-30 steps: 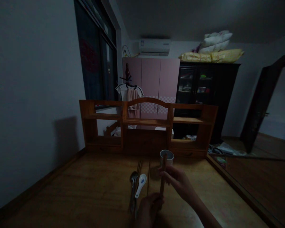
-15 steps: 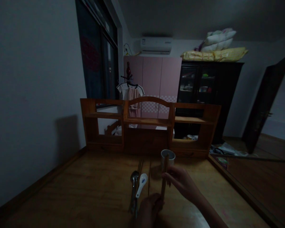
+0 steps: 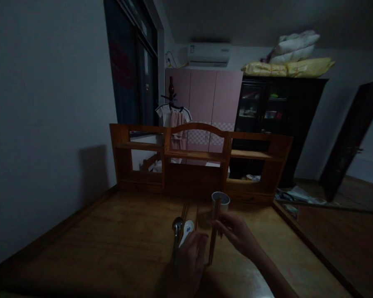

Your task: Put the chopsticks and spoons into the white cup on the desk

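Note:
Wooden chopsticks [image 3: 212, 250] slant up in front of me, pinched near their middle by my right hand [image 3: 233, 229]. Their upper ends overlap the rim of a light round cup [image 3: 225, 201], and I cannot tell whether they are inside it. My left hand [image 3: 191, 256] is off these chopsticks, fingers loosely apart, over the handle of a white ceramic spoon [image 3: 189, 226] with a blue mark. Left of it lies a metal spoon [image 3: 177, 224]. More chopsticks [image 3: 185, 210] lie behind the spoons. A thin, dark stick-like line [image 3: 197, 215] runs just right of them.
The wooden table [image 3: 127, 240] has a raised edge [image 3: 311, 248] on the right. A low wooden shelf unit [image 3: 192, 156] stands along its back, close behind the cup. A white wall [image 3: 49, 124] borders the left side.
My left hand has let go of the lower end of the chopsticks and moved left and up, over the ceramic spoon's handle. My right hand keeps its hold. The view has shifted slightly.

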`<state>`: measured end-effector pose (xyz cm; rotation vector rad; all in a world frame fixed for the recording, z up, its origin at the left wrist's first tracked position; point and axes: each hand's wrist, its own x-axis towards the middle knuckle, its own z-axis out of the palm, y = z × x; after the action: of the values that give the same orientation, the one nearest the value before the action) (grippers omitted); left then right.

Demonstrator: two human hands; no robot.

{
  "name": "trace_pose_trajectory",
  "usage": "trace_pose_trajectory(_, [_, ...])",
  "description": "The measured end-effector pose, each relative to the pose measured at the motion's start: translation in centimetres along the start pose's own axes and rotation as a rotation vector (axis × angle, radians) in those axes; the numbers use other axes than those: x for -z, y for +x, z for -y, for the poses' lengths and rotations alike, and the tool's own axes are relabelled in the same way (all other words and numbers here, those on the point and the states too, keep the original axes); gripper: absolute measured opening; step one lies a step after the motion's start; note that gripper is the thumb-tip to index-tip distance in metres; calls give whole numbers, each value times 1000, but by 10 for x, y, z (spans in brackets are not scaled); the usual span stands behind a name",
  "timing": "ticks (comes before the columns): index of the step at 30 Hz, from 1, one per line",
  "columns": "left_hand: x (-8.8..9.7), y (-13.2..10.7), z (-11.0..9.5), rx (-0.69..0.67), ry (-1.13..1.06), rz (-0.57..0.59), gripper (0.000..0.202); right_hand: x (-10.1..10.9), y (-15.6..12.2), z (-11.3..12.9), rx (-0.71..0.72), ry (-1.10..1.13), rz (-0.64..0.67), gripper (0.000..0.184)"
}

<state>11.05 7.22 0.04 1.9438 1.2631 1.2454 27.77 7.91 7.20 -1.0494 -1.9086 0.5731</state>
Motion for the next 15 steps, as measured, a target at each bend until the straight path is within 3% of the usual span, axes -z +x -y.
trace_pose_trajectory(2, [0,21,3,-3,236,-25,39,0,-1,0,3,-2,-3,25])
trace_pose_trajectory(5, [-13,56,19,27,614,103,31,1,-5,2,7,9,2,24])
trace_pose_trajectory(10, [-41,85,38,54,740,160,43,4,-13,7,-13,34,-6,22])
trace_pose_trajectory(15, [-49,92,38,98,796,178,43,12,-16,9,-14,60,5,22])
